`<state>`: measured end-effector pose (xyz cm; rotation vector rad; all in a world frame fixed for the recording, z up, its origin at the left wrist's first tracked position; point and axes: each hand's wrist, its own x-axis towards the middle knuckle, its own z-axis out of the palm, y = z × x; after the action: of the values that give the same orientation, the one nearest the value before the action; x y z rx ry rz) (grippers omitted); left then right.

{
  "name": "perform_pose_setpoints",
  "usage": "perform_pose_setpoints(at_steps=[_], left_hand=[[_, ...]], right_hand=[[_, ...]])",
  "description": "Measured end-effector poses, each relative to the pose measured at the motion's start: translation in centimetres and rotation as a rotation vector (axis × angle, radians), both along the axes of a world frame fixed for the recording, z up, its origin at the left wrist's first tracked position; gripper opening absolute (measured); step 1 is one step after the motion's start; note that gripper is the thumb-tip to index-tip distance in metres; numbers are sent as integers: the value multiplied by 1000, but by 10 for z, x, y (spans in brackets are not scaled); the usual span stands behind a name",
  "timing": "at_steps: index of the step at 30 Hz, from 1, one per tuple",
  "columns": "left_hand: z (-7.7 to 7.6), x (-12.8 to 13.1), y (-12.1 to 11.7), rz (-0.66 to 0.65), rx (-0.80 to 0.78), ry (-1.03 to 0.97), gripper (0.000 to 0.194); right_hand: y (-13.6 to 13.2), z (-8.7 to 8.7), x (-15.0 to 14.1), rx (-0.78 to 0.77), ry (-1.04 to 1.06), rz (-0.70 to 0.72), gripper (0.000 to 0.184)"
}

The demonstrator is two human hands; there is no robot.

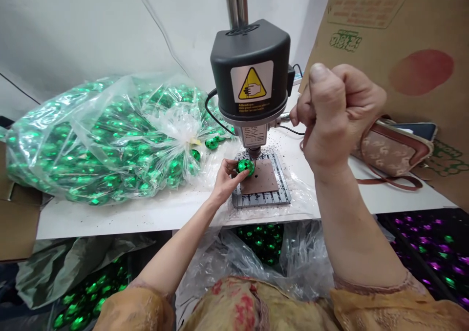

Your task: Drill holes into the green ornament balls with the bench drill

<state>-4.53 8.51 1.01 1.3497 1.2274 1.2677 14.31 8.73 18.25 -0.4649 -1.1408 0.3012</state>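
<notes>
My left hand (229, 178) pinches a shiny green faceted ball (245, 167) between thumb and fingers. The ball sits just below the chuck of a small bench drill press (250, 72) with a black housing and a yellow warning label. Under it, a square brown board (264, 177) with a dark hole lies on the slotted metal base (262, 203). Raised at the machine's right side, my right hand (335, 111) is closed in a fist around the feed lever (284, 118); most of the lever is hidden by the fingers. Whether a bit touches the ball I cannot tell.
A big clear bag (102, 140) of green balls fills the table's left side. One loose green ball (211, 143) lies beside it. At right are a purse (399, 150) and a cardboard box (381, 43). Dark chips litter the white table (146, 218); more balls (260, 243) lie below.
</notes>
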Motion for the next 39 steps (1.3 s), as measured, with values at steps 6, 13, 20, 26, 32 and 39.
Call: perform_pose_setpoints(at_steps=[6, 13, 20, 26, 32, 39], left_hand=[[-3, 7, 0, -19, 72, 122, 45], [-5, 12, -3, -91, 160, 308, 55], [-11, 18, -7, -209, 171, 192, 57], [-12, 18, -7, -212, 164, 186, 58], [-12, 18, -6, -203, 136, 178, 58], [-15, 19, -6, -191, 131, 170, 59]], right_hand=[[2, 0, 1, 7, -34, -20, 48], [0, 2, 0, -17, 7, -3, 50], [0, -7, 0, -14, 18, -19, 51], [-3, -23, -5, 97, 73, -16, 54], [0, -30, -6, 188, 67, -6, 52], [2, -46, -1, 192, 17, -66, 56]])
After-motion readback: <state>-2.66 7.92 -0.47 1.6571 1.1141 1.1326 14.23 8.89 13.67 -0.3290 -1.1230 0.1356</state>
